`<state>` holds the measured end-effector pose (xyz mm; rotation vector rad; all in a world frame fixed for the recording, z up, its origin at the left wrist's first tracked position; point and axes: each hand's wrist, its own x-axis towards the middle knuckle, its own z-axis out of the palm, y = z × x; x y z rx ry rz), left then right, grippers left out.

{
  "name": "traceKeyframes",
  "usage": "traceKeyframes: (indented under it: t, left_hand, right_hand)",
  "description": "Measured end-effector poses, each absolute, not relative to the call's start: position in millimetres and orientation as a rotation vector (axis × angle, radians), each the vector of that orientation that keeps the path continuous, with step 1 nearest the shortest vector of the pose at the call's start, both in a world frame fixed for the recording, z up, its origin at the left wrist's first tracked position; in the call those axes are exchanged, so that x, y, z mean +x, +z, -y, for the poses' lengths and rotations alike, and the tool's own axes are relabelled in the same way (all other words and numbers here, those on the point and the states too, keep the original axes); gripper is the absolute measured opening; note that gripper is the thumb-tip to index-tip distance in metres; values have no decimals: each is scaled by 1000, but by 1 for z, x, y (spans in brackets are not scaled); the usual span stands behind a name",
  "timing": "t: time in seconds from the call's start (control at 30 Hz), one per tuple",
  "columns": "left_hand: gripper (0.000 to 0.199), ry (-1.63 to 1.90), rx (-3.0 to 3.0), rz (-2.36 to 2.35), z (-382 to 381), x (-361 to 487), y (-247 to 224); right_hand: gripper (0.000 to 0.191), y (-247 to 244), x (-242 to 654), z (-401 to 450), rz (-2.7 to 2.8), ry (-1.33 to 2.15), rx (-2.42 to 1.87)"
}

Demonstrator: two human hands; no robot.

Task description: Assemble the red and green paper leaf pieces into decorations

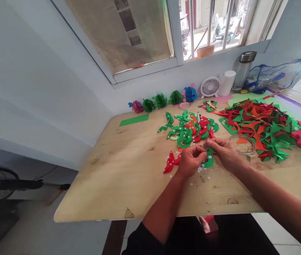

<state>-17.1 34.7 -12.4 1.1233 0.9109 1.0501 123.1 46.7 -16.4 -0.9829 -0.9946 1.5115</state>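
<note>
My left hand is closed, with its thumb and fingers pinched together over a green curved paper piece bearing small white squares. Something thin and dark shows at its fingertips, too small to make out. Facing it, my right hand pinches the top of the green paper between thumb and forefinger. Beside my left hand lie red paper pieces dotted with white squares. Just beyond both hands spreads a heap of green, red and orange curved pieces, many with white squares.
Paper offcuts pile up on the right, a tape roll at their near edge. Along the wall stand folded paper figures, a small white fan and a glass bottle. A green strip lies at the back left.
</note>
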Motion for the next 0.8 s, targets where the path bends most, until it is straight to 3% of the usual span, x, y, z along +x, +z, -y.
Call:
traceKeyframes:
  t: [0.43, 0.8]
  left_hand:
    - [14, 1234, 967, -1012, -40, -21, -11]
    - [15, 1351, 940, -1118, -39, -20, -10]
  right_hand:
    - [31, -15, 124, -47, 1081, 1528, -1002]
    - [25, -8, 120, -42, 1625, 1071, -1230]
